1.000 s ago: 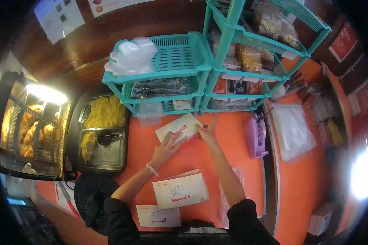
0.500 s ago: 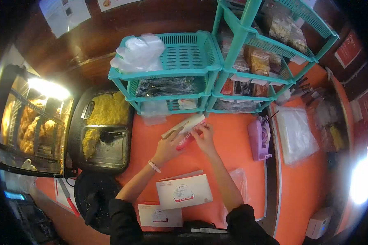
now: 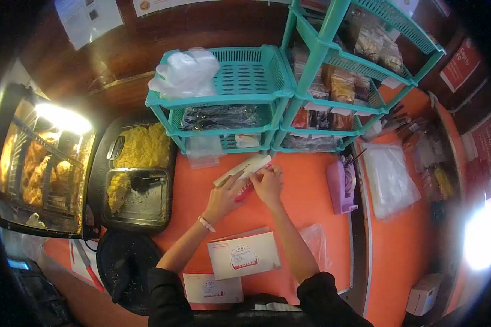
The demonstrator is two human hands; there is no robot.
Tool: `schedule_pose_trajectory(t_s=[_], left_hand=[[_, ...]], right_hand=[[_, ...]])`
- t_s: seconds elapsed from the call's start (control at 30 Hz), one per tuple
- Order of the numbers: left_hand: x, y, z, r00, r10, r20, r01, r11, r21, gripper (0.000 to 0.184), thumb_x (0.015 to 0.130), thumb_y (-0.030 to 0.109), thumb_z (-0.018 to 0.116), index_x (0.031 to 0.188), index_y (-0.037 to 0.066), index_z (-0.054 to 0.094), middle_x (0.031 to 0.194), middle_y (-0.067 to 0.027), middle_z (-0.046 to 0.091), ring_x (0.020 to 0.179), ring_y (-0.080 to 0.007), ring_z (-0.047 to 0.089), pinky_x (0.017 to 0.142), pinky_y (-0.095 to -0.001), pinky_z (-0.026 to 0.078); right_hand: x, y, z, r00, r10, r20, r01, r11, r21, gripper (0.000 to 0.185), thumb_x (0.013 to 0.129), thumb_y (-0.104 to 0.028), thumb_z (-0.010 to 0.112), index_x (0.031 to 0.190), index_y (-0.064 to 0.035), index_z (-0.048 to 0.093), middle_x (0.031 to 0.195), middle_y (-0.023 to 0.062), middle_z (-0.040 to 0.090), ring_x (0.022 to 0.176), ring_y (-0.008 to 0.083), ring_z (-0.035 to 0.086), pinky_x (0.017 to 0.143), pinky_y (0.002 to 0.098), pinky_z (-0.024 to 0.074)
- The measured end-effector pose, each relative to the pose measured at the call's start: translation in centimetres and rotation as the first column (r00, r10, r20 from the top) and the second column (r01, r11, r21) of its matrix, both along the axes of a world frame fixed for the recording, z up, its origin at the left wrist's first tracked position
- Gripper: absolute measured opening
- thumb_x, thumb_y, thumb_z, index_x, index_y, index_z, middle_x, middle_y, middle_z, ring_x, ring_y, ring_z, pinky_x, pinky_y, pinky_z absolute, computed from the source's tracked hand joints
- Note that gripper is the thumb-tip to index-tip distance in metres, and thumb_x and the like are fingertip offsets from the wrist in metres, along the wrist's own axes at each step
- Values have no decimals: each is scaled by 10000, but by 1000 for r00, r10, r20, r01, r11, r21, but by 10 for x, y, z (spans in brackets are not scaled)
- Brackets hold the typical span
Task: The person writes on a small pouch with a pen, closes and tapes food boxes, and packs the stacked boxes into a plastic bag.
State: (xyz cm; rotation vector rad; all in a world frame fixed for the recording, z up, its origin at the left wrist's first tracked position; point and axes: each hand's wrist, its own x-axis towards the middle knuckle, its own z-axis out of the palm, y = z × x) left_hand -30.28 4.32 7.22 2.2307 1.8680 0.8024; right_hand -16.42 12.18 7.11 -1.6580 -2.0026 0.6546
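Note:
A white and red cardboard food box [image 3: 255, 162] stands tilted on the orange counter between my hands. My left hand [image 3: 224, 197] grips its left side, with fingers stretched along the white panel. At the right end of the box, my right hand [image 3: 267, 186] has its fingers bent and pinched together at the edge; the fingertips are partly hidden. Closer to me lie a flat printed white carton [image 3: 263, 246] and a second printed carton [image 3: 193, 283], both untouched.
Green basket racks [image 3: 229, 100] holding bags and packets stand at the back. To the left are a tray of yellow rice [image 3: 142, 147], a lit food warmer [image 3: 49, 169] and a red-handled knife [image 3: 94, 277]. A purple tape dispenser [image 3: 339, 188] and plastic bags [image 3: 390, 177] sit right.
My right hand has shifted slightly left along the box edge, and its fingers are more bunched. My left hand keeps its hold. The whole view has turned a little.

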Motion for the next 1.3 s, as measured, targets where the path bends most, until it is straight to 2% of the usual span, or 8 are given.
schedule_pose_trajectory(t_s=[0.3,0.5,0.57,0.8,0.87,1.0,1.17,1.3], left_hand=[[-5,5,15,990,-4,139,-3,999,51,780,596,165,734,1312,203,427,1263,-58,492,1061,-293,544,787,-401,525],[-5,9,33,994,114,-4,-111,965,-236,891,580,251,761,1370,223,350,1198,-76,527,901,-296,617,721,-423,529],[-10,12,31,991,134,-29,-137,954,-266,912,575,277,768,1377,222,337,1191,-78,530,869,-300,627,713,-426,529],[1,-11,20,994,94,-55,-105,961,-255,916,567,278,781,1365,187,342,1229,-64,516,949,-314,601,709,-404,535],[8,-22,20,994,49,-95,-71,967,-246,904,570,270,783,1359,180,351,1246,-51,508,1009,-299,584,711,-389,541],[12,-36,10,952,-109,-286,111,994,-9,817,621,215,747,1348,185,376,1261,0,498,1146,-247,500,677,-309,560],[13,-55,79,824,-31,-566,180,961,209,557,785,131,553,1326,199,440,1281,31,490,1175,-213,476,591,-222,547],[7,-117,150,967,-93,-238,160,946,281,550,819,152,556,1348,149,403,1361,-66,410,1249,-263,396,867,-360,476]], right_hand=[[13,-15,-18,979,-142,143,127,986,105,522,718,-489,698,988,-76,526,1067,134,461,1040,325,434,788,481,384],[21,0,-85,947,44,-317,-3,992,129,676,699,-471,742,1100,-34,417,1021,137,497,957,276,491,775,404,426],[25,4,-111,775,-31,-631,-141,965,-220,622,743,-451,711,1135,-105,374,969,71,473,746,179,463,653,307,426],[37,-18,-6,517,-466,-718,-111,795,-596,667,749,-436,711,1181,-30,407,894,108,595,769,189,601,567,319,509],[58,-7,12,495,-642,-586,-317,494,-810,608,755,-450,691,1172,-60,481,922,95,608,813,210,625,551,395,548],[71,0,-28,586,-538,-606,-307,544,-781,505,774,-413,660,1143,-96,527,990,85,593,787,194,634,573,378,573],[100,-28,42,597,-343,-725,-394,662,-638,581,807,-382,630,1266,-121,386,1056,78,561,851,186,614,572,345,564],[127,-76,106,542,-231,-808,-510,674,-535,684,812,-327,646,1343,-154,251,1078,107,551,856,201,608,617,344,533]])
